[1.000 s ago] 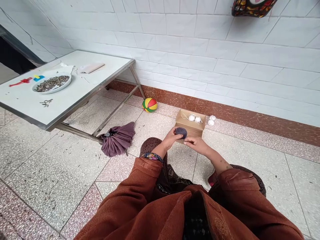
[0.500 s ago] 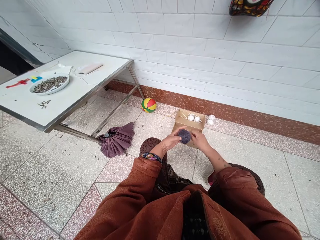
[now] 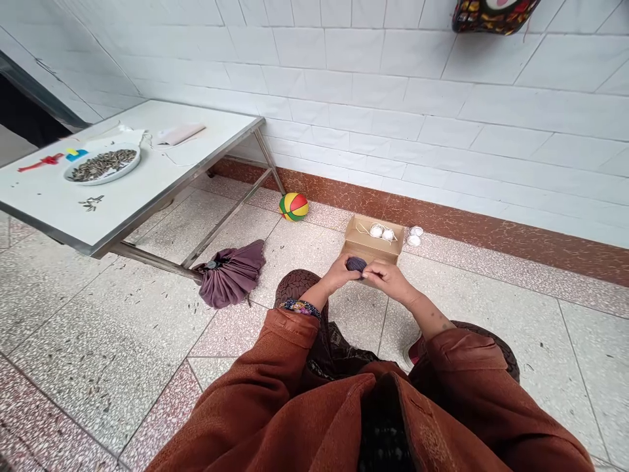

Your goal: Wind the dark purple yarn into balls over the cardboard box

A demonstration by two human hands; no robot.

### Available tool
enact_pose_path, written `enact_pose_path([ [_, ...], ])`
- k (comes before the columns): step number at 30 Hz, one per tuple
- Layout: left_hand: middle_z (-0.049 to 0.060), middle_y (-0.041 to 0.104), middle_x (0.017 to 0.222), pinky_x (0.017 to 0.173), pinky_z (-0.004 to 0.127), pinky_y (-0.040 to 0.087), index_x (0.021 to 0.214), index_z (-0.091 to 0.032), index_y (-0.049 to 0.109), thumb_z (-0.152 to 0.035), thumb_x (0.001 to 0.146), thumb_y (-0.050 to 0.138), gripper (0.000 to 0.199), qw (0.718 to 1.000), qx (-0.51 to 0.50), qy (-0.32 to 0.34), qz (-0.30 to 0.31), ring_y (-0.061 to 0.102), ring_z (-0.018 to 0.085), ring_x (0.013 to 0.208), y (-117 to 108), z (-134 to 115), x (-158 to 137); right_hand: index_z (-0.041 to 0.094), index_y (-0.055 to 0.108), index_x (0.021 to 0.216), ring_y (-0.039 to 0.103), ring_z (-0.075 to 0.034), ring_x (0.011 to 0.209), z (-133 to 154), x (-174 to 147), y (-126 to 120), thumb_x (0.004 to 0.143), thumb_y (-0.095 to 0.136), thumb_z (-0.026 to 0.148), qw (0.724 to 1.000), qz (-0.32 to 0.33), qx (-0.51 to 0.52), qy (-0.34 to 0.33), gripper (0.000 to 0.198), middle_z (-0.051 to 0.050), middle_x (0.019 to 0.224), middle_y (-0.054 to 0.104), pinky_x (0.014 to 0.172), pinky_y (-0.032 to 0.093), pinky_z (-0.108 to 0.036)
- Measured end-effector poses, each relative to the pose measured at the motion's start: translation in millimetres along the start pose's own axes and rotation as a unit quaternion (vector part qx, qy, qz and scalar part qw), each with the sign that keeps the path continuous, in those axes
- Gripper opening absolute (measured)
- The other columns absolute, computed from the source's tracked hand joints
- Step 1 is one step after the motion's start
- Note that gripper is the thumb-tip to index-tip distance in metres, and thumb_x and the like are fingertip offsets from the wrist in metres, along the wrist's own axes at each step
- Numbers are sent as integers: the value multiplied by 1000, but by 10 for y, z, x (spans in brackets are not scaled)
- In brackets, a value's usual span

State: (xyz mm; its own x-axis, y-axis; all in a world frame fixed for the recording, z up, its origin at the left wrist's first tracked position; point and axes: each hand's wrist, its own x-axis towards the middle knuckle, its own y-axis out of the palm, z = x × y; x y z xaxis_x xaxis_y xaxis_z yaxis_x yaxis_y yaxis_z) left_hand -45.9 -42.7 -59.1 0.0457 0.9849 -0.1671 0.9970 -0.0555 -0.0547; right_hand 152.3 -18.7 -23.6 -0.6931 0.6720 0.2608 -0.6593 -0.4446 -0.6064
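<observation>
A ball of dark purple-grey yarn (image 3: 356, 264) sits in my left hand (image 3: 339, 275), its fingers curled round the left side and the thumb along the near side. My right hand (image 3: 390, 280) is closed in a pinch at the ball's right edge and seems to hold the yarn there. Any loose strand between its fingers is too fine to make out. Just beyond and below both hands is an open cardboard box (image 3: 366, 246). In its far part lie two white yarn balls (image 3: 382, 232) with loose pale ends.
Two more white balls (image 3: 415, 236) lie right of the box, near the tiled wall. A colourful ball (image 3: 293, 206) rests by the table leg. The white table (image 3: 147, 216) at left bears a plate of seeds (image 3: 103, 165). A purple gathered cloth (image 3: 230, 275) hangs by its bar.
My right hand has shifted left across the ball of yarn, fingers now over its right edge. The ball has moved slightly left and turned, and more of it is covered.
</observation>
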Motion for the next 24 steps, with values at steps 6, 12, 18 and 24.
enact_pose_path([
  [6, 10, 64, 121, 97, 40, 45, 147, -25, 47, -21, 63, 79, 90, 962, -169, -17, 216, 59, 25, 112, 16, -120, -143, 23, 71, 84, 63, -21, 81, -122, 57, -15, 96, 56, 41, 992, -104, 12, 77, 26, -4, 83, 70, 78, 49, -33],
  [12, 13, 63, 127, 94, 44, 51, 133, -24, 59, -26, 68, 78, 68, 931, -305, -25, 200, 64, 27, 110, -33, -231, -181, 22, 66, 79, 60, -19, 73, -295, 17, 100, 96, 52, 34, 982, -109, -35, 149, 25, -3, 76, 68, 70, 47, -29],
  [18, 9, 67, 116, 97, 44, 52, 114, -18, 60, -26, 69, 80, 51, 937, -343, -36, 50, 66, 22, 104, -15, -179, -90, 22, 69, 90, 66, -21, 86, -259, -58, 206, 96, 55, 25, 990, -17, -92, 107, 16, -5, 92, 72, 77, 49, -31],
  [24, 8, 67, 113, 90, 36, 52, 114, -17, 58, -28, 66, 84, 55, 963, -264, -51, 2, 64, 19, 99, 14, -88, -52, 22, 70, 89, 65, -19, 79, -86, -27, 128, 97, 56, 31, 999, 19, -32, 34, 18, -3, 86, 70, 75, 49, -30],
])
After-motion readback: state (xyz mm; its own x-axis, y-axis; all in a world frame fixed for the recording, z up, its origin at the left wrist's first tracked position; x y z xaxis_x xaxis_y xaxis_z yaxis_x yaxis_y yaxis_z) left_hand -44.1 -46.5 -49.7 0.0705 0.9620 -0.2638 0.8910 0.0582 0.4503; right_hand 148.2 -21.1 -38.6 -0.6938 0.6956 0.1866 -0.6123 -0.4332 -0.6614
